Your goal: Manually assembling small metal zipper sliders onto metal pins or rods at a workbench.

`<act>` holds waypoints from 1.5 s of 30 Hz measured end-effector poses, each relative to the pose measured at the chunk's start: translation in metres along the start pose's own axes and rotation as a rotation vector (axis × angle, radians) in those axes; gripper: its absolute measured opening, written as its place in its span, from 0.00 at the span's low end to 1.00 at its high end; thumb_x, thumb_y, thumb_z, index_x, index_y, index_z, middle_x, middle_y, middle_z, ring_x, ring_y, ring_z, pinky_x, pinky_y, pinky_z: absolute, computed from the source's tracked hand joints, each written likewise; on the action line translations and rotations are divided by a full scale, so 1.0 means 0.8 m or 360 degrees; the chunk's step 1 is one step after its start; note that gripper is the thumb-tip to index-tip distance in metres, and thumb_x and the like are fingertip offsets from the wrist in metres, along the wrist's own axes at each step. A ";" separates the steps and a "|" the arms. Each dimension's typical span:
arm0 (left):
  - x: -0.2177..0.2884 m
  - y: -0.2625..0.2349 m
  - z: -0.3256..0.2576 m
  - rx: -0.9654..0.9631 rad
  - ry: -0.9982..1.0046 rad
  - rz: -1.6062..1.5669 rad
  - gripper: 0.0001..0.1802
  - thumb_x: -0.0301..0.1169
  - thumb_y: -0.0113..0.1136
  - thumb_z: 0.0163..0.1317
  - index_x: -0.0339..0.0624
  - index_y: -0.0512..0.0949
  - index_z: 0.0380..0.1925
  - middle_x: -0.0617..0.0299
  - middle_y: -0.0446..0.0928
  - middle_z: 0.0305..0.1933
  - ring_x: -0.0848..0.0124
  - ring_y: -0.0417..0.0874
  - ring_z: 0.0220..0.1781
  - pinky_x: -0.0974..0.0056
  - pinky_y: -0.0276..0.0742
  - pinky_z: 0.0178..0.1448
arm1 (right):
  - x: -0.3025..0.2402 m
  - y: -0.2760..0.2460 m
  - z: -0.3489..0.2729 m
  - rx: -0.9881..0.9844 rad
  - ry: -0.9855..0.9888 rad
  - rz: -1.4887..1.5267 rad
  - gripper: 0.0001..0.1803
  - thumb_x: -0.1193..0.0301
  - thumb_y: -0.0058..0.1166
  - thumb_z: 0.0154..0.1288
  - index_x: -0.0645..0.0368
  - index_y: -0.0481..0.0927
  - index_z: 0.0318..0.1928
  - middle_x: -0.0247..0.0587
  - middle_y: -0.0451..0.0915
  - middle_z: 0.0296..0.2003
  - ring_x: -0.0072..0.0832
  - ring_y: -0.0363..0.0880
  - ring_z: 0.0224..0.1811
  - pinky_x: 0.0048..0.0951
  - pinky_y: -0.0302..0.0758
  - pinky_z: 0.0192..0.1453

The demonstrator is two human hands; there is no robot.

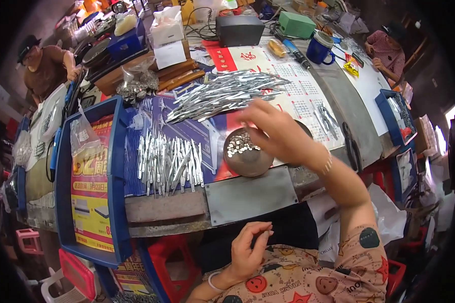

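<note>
My right hand [273, 129] reaches across from the right, above a round metal bowl [248, 166]. Its fingers bend downward and look blurred, so whether they pinch anything is unclear. Small shiny discs [240, 143] lie inside the bowl. My left hand [250, 247] is held low in front of my lap, fingers curled toward the thumb; anything between them is too small to make out. Just beyond the bowl spreads a heap of thin metal strips [227, 93]. More strips [169, 164] lie in a looser row left of the bowl.
A blue tray [117, 166] stands at the left edge of the bench. A flat metal plate [253, 196] sits at the front edge. Black-handled pliers [352, 146] lie right, near a blue mug [321, 49]. Two other people work at the far left and far right.
</note>
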State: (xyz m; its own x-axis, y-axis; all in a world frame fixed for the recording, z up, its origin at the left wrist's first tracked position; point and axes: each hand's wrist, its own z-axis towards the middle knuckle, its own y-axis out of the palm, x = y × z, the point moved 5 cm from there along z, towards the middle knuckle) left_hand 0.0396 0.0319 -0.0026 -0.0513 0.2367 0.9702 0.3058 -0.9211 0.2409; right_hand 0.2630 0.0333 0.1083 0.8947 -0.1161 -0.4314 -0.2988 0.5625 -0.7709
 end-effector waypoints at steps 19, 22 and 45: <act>-0.025 0.033 0.005 -0.0055 -0.0438 -0.1008 0.15 0.32 0.46 0.71 0.32 0.73 0.49 0.59 0.77 0.39 0.72 0.79 0.40 0.69 0.75 0.46 | -0.048 -0.044 -0.220 0.0366 0.0268 0.0157 0.11 0.81 0.58 0.49 0.60 0.77 0.36 0.43 0.76 0.37 0.34 0.77 0.34 0.33 0.75 0.40; -0.022 0.040 0.000 -0.0130 -0.0476 -0.0922 0.15 0.32 0.46 0.71 0.33 0.72 0.50 0.59 0.76 0.37 0.73 0.79 0.37 0.69 0.75 0.45 | -0.005 -0.057 -0.214 0.0481 0.0545 0.0211 0.08 0.83 0.53 0.54 0.62 0.76 0.36 0.45 0.76 0.35 0.37 0.77 0.34 0.28 0.75 0.37; -0.030 0.040 -0.002 -0.0223 -0.0724 -0.0807 0.12 0.27 0.49 0.69 0.36 0.70 0.50 0.60 0.76 0.35 0.77 0.76 0.32 0.73 0.73 0.39 | 0.124 -0.017 -0.128 -0.0446 0.0550 -0.0379 0.05 0.76 0.48 0.51 0.64 0.68 0.29 0.54 0.73 0.27 0.52 0.73 0.34 0.47 0.69 0.38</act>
State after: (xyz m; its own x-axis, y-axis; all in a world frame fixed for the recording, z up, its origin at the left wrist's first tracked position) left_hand 0.0493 -0.0037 -0.0185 0.2574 0.7261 0.6376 0.2221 -0.6866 0.6923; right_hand 0.3220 -0.0700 0.0278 0.8006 -0.5054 -0.3219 -0.2200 0.2518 -0.9425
